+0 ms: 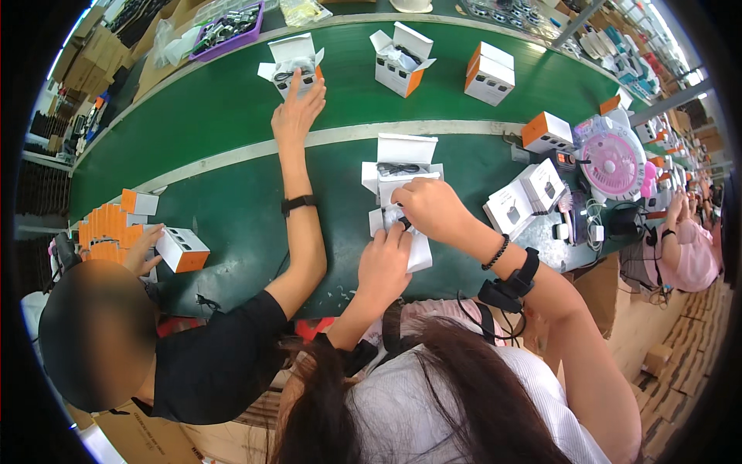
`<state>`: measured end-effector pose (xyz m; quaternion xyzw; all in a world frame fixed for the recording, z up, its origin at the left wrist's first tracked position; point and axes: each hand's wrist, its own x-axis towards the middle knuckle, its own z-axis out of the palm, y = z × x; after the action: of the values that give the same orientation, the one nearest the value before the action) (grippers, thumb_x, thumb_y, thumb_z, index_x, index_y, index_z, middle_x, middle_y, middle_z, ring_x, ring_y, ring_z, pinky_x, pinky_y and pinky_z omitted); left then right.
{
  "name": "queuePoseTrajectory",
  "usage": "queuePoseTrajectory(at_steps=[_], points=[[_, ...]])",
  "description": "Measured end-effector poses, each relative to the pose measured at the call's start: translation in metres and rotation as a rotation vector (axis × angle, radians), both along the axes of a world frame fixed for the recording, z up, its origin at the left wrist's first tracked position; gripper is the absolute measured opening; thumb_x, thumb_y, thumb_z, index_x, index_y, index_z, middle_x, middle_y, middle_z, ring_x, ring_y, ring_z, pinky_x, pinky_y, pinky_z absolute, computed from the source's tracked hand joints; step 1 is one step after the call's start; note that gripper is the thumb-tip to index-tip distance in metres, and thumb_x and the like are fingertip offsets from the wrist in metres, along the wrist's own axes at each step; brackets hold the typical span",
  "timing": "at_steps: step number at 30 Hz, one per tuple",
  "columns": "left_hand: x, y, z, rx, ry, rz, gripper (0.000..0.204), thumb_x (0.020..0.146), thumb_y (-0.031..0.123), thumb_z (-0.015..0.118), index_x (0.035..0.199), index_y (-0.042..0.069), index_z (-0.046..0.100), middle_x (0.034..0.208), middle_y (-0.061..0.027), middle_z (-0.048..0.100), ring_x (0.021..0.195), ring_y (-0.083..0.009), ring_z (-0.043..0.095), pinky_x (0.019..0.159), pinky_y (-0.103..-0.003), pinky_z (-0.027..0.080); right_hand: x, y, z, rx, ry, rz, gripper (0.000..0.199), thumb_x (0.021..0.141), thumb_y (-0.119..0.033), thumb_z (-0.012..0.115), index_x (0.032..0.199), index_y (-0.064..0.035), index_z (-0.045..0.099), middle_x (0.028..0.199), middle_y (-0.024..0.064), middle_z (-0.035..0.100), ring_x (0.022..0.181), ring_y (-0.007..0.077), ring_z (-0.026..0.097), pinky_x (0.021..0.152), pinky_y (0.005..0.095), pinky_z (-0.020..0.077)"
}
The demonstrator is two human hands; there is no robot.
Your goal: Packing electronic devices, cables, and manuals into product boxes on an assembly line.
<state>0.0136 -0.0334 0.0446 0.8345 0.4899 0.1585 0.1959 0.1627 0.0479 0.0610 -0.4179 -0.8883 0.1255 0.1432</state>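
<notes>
White packaging (420,254) at hands (434,207); booklets (508,210), pink fan (610,162) to right.

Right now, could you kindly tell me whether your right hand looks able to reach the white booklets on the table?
Probably yes: the booklets lie just right of the right hand, and nothing seems to stand between them, though it is busy at an open box.

Before me on the table (332,166) stands a flap-top box (407,146) with a cable coil (398,168) inside; behind it, three cartons (490,80) stand on the conveyor (348,97). On my right lie booklets (508,213), then a fan (610,164); on my left, a co-worker (212,356).
</notes>
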Motion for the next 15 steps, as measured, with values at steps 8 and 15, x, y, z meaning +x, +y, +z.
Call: queuePoseTrajectory(at_steps=[8, 15], points=[[-0.004, 0.001, -0.008, 0.051, -0.04, -0.005, 0.056, 0.051, 0.006, 0.077, 0.103, 0.002, 0.055, 0.105, -0.0103, 0.055, 0.091, -0.0273, 0.054, 0.073, -0.035, 0.05, -0.007, -0.004, -0.031, 0.097, -0.018, 0.043, 0.021, 0.064, -0.013, 0.068, 0.079, -0.0046, 0.055, 0.077, 0.0096, 0.061, 0.075, 0.0272, 0.062, 0.063, 0.0369, 0.0515], [-0.011, 0.0, -0.005, -0.043, -0.032, -0.026, 0.059, 0.051, 0.007, 0.078, 0.104, 0.002, 0.055, 0.106, -0.0109, 0.056, 0.092, -0.0279, 0.054, 0.077, -0.036, 0.049, -0.019, 0.0, -0.016, 0.25, -0.117, 0.025, 0.015, 0.072, -0.014, 0.06, 0.081, -0.0039, 0.055, 0.078, 0.0085, 0.057, 0.078, 0.0227, 0.061, 0.068, 0.0322, 0.0497]])
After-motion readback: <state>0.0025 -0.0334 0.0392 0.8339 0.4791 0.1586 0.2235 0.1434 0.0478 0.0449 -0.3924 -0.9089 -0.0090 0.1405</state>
